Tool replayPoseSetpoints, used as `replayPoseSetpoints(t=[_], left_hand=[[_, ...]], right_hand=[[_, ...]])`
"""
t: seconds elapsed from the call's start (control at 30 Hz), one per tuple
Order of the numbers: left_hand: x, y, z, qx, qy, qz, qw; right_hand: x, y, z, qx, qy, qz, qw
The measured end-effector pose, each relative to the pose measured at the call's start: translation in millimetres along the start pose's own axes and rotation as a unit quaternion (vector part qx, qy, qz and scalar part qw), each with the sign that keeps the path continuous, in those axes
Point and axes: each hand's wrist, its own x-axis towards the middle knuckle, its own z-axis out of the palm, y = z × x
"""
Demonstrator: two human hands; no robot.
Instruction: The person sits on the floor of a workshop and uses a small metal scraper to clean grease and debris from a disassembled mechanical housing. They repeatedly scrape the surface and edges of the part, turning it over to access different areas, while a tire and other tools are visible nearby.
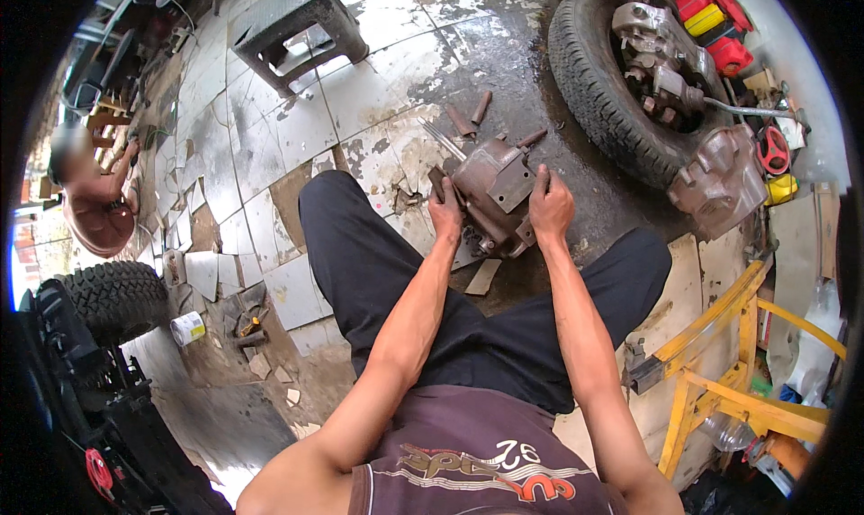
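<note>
A greasy brown metal gearbox housing (493, 184) lies on the oily floor between my spread legs. My left hand (445, 216) grips its left side near a dark lever or tool. On the housing's right edge rests my right hand (551, 206), fingers curled over it. Thin steel rods (441, 139) and short rusty tubes (472, 116) lie just beyond the housing.
A tyre with an axle hub (621, 74) lies at upper right, a second casting (723, 180) beside it. A yellow metal frame (729, 353) stands at right. Dark stool (292, 29) at top. Another tyre (112, 299) and a white can (187, 328) at left, a person (90, 191) beyond.
</note>
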Motion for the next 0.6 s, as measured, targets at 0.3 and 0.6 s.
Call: replayPoseSetpoints(t=[0.3, 0.6], left_hand=[[10.6, 7.9, -14.1, 0.035, -0.112, -0.154, 0.981], [0.5, -8.6, -16.3, 0.042, -0.058, -0.107, 0.992]], right_hand=[[2.1, -4.0, -3.1, 0.013, 0.006, -0.002, 1.0], [-0.1, -4.5, 1.2, -0.008, 0.015, -0.008, 1.0]])
